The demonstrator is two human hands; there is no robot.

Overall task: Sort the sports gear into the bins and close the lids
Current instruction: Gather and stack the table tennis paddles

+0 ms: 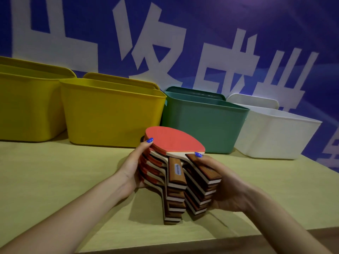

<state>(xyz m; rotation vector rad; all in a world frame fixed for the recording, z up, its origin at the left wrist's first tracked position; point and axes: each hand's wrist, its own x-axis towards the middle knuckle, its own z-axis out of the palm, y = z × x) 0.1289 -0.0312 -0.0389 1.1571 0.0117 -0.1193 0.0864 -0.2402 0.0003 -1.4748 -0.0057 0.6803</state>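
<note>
— Where are the paddles point(174, 173)?
— Stacked between both hands: left hand point(132, 166) grips the blades, right hand point(222, 184) the handles, which point to six o'clock.
— Nearest bin?
— Green bin point(203, 123), one o'clock.

A blue wall banner point(238, 24) with large white characters point(146, 52) fills the upper half of the frame (its right side catches a paler glow). Below it a light wooden table point(55, 171) spans the lower frame, its front edge showing at lower right.
</note>
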